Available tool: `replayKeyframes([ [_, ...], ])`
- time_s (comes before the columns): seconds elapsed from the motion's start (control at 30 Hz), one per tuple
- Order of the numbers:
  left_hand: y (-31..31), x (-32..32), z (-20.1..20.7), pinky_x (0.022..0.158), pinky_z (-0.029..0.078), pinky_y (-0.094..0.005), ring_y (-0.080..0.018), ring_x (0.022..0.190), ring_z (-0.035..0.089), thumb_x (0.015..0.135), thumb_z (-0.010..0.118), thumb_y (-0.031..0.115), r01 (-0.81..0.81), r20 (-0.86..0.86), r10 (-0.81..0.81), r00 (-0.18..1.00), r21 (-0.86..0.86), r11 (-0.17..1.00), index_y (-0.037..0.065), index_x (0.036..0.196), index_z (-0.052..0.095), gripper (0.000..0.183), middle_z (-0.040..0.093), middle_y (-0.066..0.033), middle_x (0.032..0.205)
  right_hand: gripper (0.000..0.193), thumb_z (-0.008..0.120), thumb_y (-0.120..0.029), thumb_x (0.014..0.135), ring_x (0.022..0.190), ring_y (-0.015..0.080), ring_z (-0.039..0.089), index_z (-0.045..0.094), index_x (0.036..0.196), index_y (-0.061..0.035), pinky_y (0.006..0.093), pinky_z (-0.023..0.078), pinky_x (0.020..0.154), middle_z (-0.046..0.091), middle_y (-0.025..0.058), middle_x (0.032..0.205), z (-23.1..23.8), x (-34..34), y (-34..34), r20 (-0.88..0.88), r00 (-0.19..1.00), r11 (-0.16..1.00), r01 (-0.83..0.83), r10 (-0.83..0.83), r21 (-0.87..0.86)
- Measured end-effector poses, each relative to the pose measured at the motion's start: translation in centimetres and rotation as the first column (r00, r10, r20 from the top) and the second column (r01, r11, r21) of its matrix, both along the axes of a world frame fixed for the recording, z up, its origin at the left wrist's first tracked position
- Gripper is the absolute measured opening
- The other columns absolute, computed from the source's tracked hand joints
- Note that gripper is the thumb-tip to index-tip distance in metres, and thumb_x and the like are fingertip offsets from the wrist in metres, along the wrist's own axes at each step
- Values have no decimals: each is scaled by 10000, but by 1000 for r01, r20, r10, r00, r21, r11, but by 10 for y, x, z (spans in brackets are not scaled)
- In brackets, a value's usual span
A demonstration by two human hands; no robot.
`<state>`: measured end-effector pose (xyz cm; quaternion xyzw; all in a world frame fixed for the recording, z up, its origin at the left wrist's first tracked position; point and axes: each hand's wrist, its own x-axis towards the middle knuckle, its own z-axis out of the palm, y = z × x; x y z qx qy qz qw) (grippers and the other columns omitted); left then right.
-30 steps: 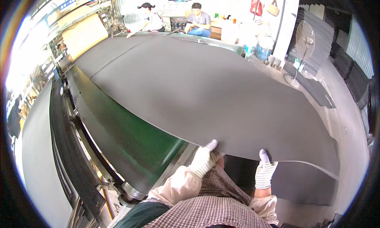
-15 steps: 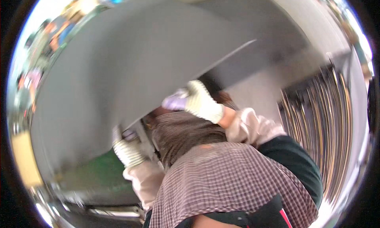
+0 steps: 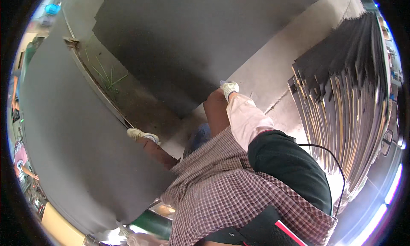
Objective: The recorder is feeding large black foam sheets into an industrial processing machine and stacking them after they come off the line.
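Along the left side, the grey sheet [image 3: 85,130] is not yet released, its edge pinched by the left hand [image 3: 124,232] near the green belt [image 3: 151,224], while a dark sheet [image 3: 200,36] already lies on the floor [image 3: 267,60] near the right hand [image 3: 230,88], whose closure cannot be told.

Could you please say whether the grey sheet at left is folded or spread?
Spread: the grey sheet shows one broad, unfolded surface, the left hand at its edge.

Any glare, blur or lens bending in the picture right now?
Head view: white glare beside the left hand and the left grey sheet; head view: the stacked sheets look bowed near the fisheye edge; head view: the right hand shows fairly clearly.
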<state>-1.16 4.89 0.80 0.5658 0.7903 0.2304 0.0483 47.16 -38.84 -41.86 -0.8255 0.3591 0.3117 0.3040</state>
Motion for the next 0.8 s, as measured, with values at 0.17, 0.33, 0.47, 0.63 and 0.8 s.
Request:
replayKeyframes([
  [0.17, -33, 190, 38, 885, 452, -391, -276, 1044, 522, 845, 631, 193, 555, -572, -387, 723, 146, 819, -33, 1290, 407, 547, 523, -173, 1173, 685, 598, -606, 757, 1119, 288, 567, 616, 1131, -32, 356, 421, 951, 625, 150, 1139, -41, 42, 37, -212, 976, 976, 2, -49, -216],
  [0.33, -49, 313, 29, 904, 464, -448, -337, 1083, 517, 847, 644, 262, 768, -717, -501, 485, 76, 635, -33, 1334, 333, 649, 495, -212, 1206, 730, 615, -604, 740, 1169, 300, 525, 589, 1165, -10, 359, 404, 973, 566, 168, 1230, -45, 65, 32, -343, 919, 955, 96, -194, -281],
  [0.47, -73, 348, 2, 903, 469, -458, -362, 1082, 519, 854, 640, 276, 848, -596, -675, 435, 20, 529, -37, 1322, 349, 634, 487, -233, 1209, 842, 761, -524, 655, 1180, 269, 517, 524, 1198, 75, 328, 391, 977, 551, 195, 1244, -34, 50, 45, -229, 889, 914, 360, -397, -187],
  [0.63, -142, 367, -67, 898, 418, -338, -217, 1025, 517, 824, 608, 51, 811, 201, -826, 527, -409, 418, 19, 1097, 563, 278, 528, -131, 1107, 802, 793, -434, 661, 1120, 254, 548, 498, 1234, 44, 297, 407, 949, 550, 194, 1239, -90, 72, -37, -139, 859, 868, 472, -492, -153],
  [0.8, -199, 307, -215, 975, 388, -392, -276, 1028, 556, 781, 730, 342, 532, 269, 778, 567, -841, -96, 10, 1124, 552, 510, 604, -142, 1048, 427, 724, -201, 718, 748, 241, 583, 566, 1053, 12, 388, 473, 625, 618, 110, 890, 10, 53, 53, 7, 873, 829, 461, -488, 316],
])
